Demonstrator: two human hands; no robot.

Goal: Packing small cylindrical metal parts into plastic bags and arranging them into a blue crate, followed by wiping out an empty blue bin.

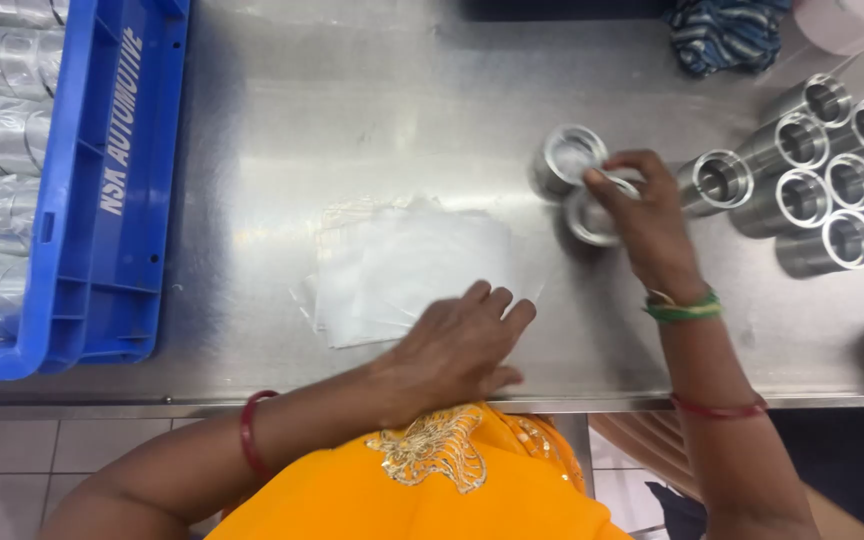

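Two sleeves: short metal cylinders (592, 212) and (566, 158) stand touching on the table (352, 90), bores and long axes pointing up at the camera.
Right hand (647, 215): fingers (607, 180) pinch the nearer sleeve's rim.
Left hand (457, 345): fingers spread flat, released, on the edge of a stack of clear plastic bags (402, 265) lying left of the sleeves.
Right side: seven taller metal cylinders (817, 180), upright, clustered.
Far left: blue crate (102, 200) of wrapped parts.
Top: striped cloth (727, 32).
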